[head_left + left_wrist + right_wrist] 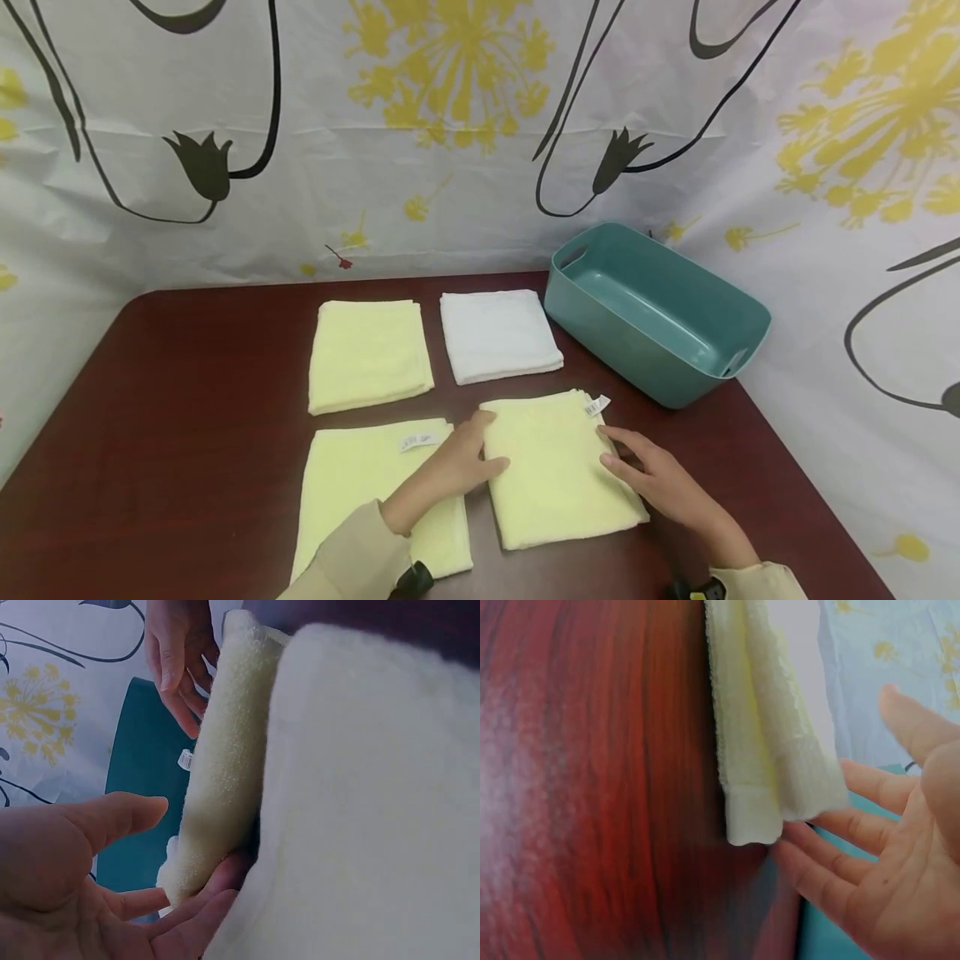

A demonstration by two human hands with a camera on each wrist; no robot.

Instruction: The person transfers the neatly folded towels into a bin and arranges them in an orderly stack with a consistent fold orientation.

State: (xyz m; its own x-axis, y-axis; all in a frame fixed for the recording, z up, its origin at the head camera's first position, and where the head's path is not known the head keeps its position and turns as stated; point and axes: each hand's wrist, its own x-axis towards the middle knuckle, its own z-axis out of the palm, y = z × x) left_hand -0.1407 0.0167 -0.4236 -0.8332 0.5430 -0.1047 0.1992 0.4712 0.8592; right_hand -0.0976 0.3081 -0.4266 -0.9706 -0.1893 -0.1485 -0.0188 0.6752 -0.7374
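Observation:
A folded pale-yellow towel (558, 475) with a small white tag (597, 406) lies at the right front of the table. My left hand (461, 460) is at its left edge; in the left wrist view the fingers touch the towel's side (225, 765) and the thumb stands apart from it. On the opposite edge, my right hand (660, 479) has its fingers extended. The right wrist view shows those fingertips at the towel's layered edge (780, 750), thumb raised away. Under my left forearm lies another folded yellow towel (352, 483), also tagged.
Behind these are a third folded yellow towel (367, 354) and a folded white towel (498, 333). A teal plastic basket (622, 350) with handle holes stands at the back right of the dark red-brown table (172, 433). A flower-patterned cloth (300, 242) hangs behind.

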